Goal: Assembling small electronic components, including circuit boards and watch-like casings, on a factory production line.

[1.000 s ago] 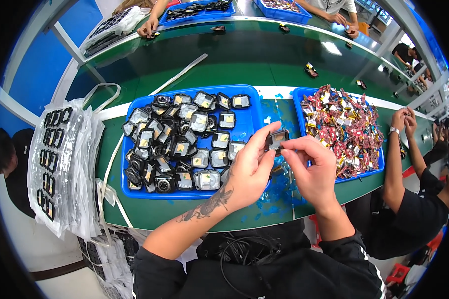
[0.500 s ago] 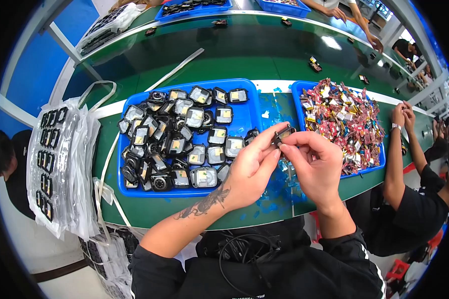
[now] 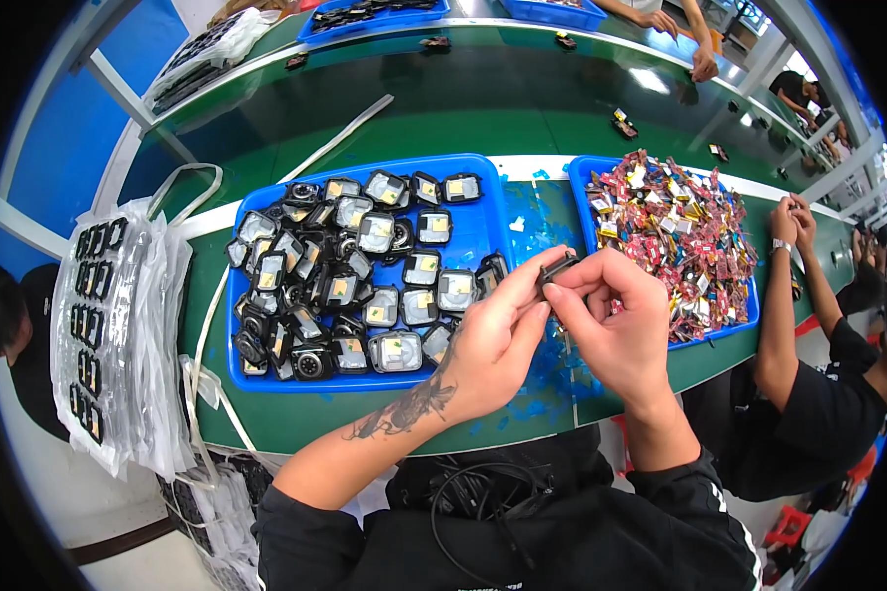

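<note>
Both of my hands meet over the gap between two blue trays and pinch one small black square part (image 3: 557, 267). My left hand (image 3: 498, 340) grips it from below with fingers curled. My right hand (image 3: 611, 320) pinches its upper edge with thumb and forefinger. Left of my hands, a blue tray (image 3: 483, 222) holds several black square parts with shiny faces. On the right, a second blue tray (image 3: 579, 169) is heaped with small red, yellow and white pieces.
A stack of clear plastic sheets (image 3: 118, 335) with black parts hangs off the green table's left end. Another person's forearm (image 3: 779, 325) rests on the table at the right. More blue trays (image 3: 365, 15) and other hands lie at the far side.
My hands have stayed together on the small black part, turning it slightly. The view has shifted a little; nothing was picked up or put down.
</note>
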{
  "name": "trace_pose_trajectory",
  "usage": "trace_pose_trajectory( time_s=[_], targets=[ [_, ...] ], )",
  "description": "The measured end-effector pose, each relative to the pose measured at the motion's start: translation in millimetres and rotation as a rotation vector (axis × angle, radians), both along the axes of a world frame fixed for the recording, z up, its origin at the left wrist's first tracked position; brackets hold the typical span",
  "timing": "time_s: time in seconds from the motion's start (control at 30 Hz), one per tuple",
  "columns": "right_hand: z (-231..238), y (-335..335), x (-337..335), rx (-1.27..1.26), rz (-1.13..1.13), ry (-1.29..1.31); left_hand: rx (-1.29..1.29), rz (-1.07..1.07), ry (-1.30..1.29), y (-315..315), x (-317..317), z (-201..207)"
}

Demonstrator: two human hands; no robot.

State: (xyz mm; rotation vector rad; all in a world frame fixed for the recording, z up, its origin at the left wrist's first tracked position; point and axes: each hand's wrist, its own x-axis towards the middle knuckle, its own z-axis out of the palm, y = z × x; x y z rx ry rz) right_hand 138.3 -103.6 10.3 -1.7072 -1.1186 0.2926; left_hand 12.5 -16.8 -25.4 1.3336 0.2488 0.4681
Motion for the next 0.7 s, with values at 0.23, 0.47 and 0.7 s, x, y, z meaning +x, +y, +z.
trace_pose_trajectory(
  time_s=[0.23,0.47,0.7],
  targets=[
    [-21,2,6,0.374,-0.034,-0.040,-0.102,0.028,-0.091,3,-1,13],
    [-21,-4,24,0.147,0.009,-0.519,-0.208,0.095,-0.149,7,2,10],
    [-18,-21,-7,0.103,0.102,0.359,-0.262,0.211,-0.223,7,4,9]
  ],
)
